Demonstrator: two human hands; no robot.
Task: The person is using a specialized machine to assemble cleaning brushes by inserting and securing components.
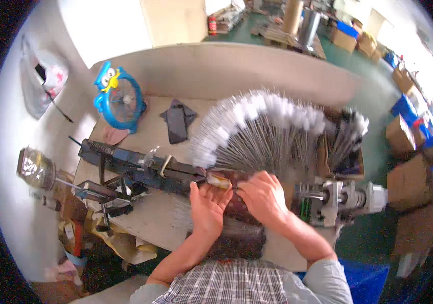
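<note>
My left hand is palm up over the work table, its thumb apart from its slightly bent fingers. Just beyond those fingertips shows a small yellow-and-white piece, too blurred to name. To the right, my right hand is closed in a pinch, thumb and fingertips near the left fingers; whatever they hold is too small to make out. Behind both hands fans a large bundle of thin wire-stemmed brushes with white tufted ends. A long dark metal bar fixture reaches from the left toward my hands.
On the right stands a metal clamping machine, beside a box of more brushes. A blue round fan and a phone are at the back left. A low panel borders the table. Cardboard boxes line the right side.
</note>
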